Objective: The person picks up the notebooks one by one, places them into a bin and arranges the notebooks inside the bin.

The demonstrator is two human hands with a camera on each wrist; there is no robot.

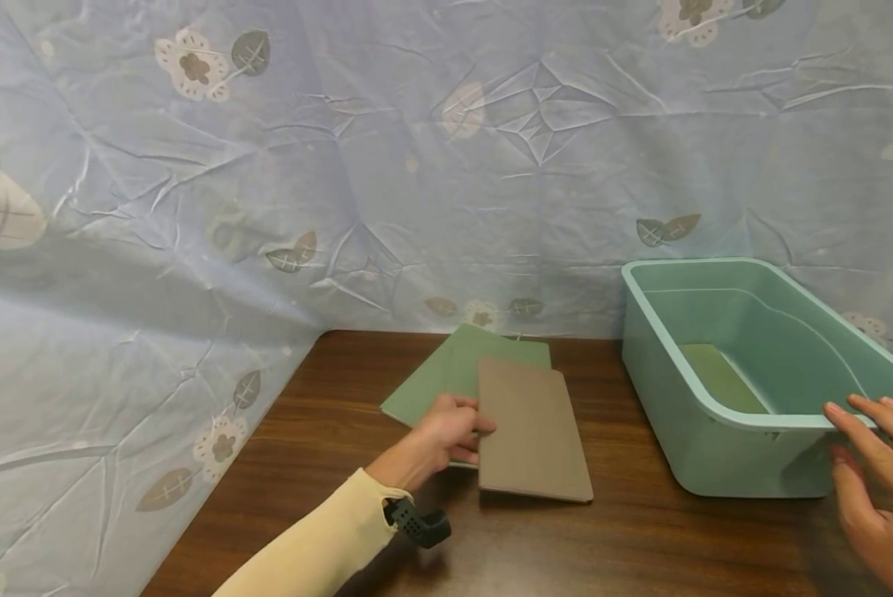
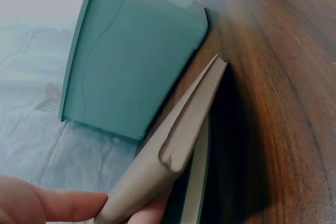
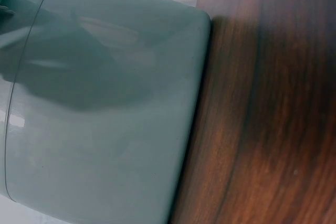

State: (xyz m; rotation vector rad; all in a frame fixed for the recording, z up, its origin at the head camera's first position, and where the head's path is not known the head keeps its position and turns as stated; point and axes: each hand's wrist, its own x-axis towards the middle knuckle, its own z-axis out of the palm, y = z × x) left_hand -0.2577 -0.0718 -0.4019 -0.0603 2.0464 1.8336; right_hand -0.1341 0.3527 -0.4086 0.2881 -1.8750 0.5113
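Note:
My left hand pinches the left edge of a brown notebook, thumb on top and fingers beneath. In the left wrist view the brown notebook is seen from its edge, between thumb and fingers. Under it, what look like two overlapping green notebooks lie on the table, partly hidden. At the right, my right hand touches the near rim of a green plastic bin with fairly straight fingers. A flat green item lies on the bin's floor.
The dark wooden table bears the notebooks and the bin. A pale blue sheet with flower and leaf prints hangs behind and along the left side. In the right wrist view the bin's outer wall fills much of the picture.

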